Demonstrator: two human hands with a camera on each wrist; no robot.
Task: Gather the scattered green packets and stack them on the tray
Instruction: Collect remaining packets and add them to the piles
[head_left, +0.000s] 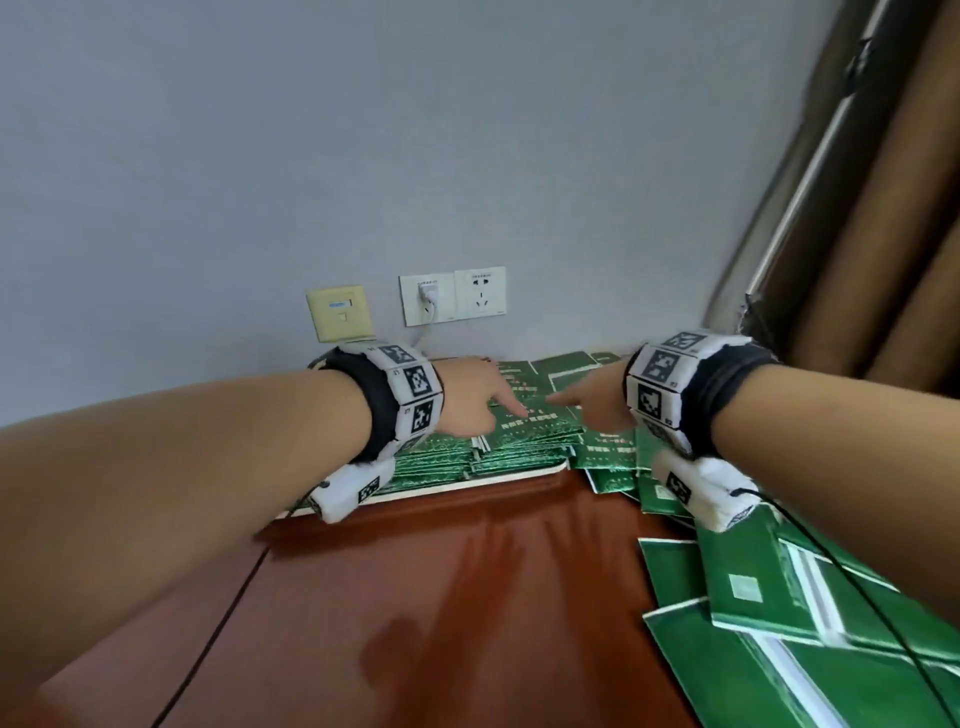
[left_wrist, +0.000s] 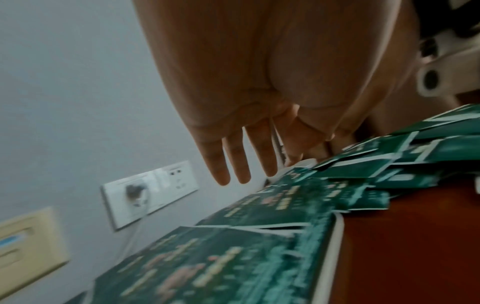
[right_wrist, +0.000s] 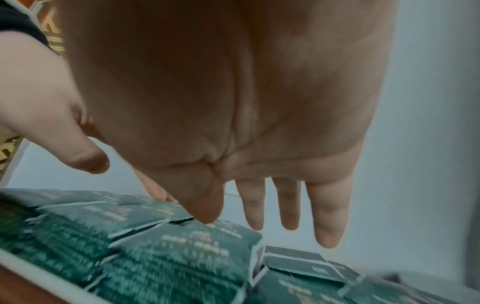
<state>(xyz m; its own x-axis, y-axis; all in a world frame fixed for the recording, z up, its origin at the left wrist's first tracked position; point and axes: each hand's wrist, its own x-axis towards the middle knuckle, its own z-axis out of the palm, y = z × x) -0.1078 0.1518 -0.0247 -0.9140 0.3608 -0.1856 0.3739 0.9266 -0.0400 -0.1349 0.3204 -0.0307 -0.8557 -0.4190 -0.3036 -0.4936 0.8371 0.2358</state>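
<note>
Stacks of green packets (head_left: 519, 436) lie on a white tray (head_left: 467, 480) at the back of the table, against the wall. My left hand (head_left: 478, 395) hovers just over the stacks with straight fingers (left_wrist: 221, 168) and holds nothing. My right hand (head_left: 587, 397) reaches in from the right, palm down, fingers (right_wrist: 327, 222) spread and straight; its thumb tip touches the top packet (right_wrist: 197, 240). More green packets (head_left: 779, 587) lie scattered on the table at the right, under my right forearm. Both wrist views are blurred.
The table (head_left: 441, 597) is red-brown wood. A grey wall (head_left: 363, 156) stands right behind the tray, with a socket panel and plugged-in charger (head_left: 428, 296) and a beige plate (head_left: 340, 312). Brown curtains (head_left: 883, 208) hang at the right.
</note>
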